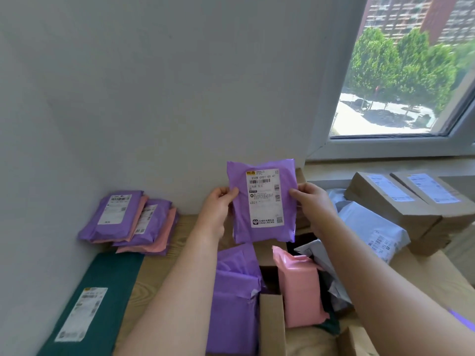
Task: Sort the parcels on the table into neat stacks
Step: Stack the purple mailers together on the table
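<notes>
A purple parcel (264, 201) is held upright above the wooden table (159, 268), label facing the camera. Its left edge is pinched by the left hand (218, 201), its right edge by the right hand (312, 199). A stack of purple and pink parcels (128, 222) is seen by the wall.

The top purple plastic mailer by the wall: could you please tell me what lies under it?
Under it, the edge of a pink plastic mailer shows, then a second purple mailer and another pink mailer. Most of each is covered.
</notes>
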A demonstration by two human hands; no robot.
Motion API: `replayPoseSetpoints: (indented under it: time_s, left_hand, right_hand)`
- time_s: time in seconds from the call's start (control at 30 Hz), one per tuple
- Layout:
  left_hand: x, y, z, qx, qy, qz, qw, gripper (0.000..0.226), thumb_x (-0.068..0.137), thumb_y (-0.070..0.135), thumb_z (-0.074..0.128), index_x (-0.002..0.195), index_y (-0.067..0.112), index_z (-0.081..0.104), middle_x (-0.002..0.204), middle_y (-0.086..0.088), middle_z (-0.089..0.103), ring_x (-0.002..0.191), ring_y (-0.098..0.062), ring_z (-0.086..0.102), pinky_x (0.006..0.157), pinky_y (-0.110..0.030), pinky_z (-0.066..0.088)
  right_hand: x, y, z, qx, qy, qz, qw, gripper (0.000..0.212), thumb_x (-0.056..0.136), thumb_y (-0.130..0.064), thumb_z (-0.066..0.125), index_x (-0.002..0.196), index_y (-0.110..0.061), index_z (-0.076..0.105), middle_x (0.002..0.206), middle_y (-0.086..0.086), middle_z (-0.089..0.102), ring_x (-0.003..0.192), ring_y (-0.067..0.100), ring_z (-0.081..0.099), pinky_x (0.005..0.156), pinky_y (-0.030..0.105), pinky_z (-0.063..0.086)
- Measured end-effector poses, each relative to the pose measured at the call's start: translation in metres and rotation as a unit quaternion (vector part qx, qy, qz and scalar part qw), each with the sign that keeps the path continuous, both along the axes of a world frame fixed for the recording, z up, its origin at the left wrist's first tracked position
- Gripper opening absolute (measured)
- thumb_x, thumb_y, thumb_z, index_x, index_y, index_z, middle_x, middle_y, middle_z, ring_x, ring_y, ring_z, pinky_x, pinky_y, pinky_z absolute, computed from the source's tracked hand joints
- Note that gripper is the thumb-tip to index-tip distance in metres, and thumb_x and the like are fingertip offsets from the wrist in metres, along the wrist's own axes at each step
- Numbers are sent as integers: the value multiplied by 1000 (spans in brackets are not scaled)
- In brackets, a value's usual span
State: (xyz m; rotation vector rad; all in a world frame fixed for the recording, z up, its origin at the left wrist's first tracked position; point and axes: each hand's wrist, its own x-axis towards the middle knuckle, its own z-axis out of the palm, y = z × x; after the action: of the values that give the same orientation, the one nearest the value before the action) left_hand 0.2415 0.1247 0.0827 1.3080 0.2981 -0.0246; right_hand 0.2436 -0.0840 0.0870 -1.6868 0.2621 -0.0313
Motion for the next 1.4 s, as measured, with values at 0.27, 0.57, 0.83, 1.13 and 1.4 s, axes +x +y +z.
replayPoseSetpoints:
  time_s: [0.27,0.57,0.83,1.13,1.4]
  left_hand:
    - [-35,64,26,27,-36,40,998,16,95,20,65,81,16,58,77,-4,68,68,-18,63,54,-22,49]
    - [-58,115,19,-19,-37,32,999,23,100,27,57,105,11,72,106,-8,76,103,-24,70,94,-38,53]
    - [-65,131,21,-24,-31,134,990,10,98,28,61,92,23,68,103,-4,73,104,-24,68,100,-45,51]
    - [-75,134,27,-65,10,106,992,14,98,29,61,88,21,65,86,-3,76,90,-24,70,94,-46,54]
    - [-87,112,10,-16,54,-31,998,11,93,2,60,85,8,65,66,-3,71,56,-9,66,53,-24,58]
  right_hand:
    - [-54,69,13,169,-10,44,985,16,97,-24,63,89,-13,72,88,10,73,74,21,65,65,33,50]
    - [-88,119,2,244,35,21,969,10,95,-9,62,90,-4,69,88,14,75,82,27,69,92,49,53]
    - [-95,133,2,155,47,82,983,20,97,-25,63,91,-10,73,88,8,73,82,23,64,75,36,52]
    - [-111,130,5,157,63,148,974,18,95,-17,65,106,-4,71,95,12,75,76,18,70,60,29,59]
    - [-111,123,7,145,29,10,989,13,100,-11,58,107,-4,66,104,17,71,71,18,71,55,26,58]
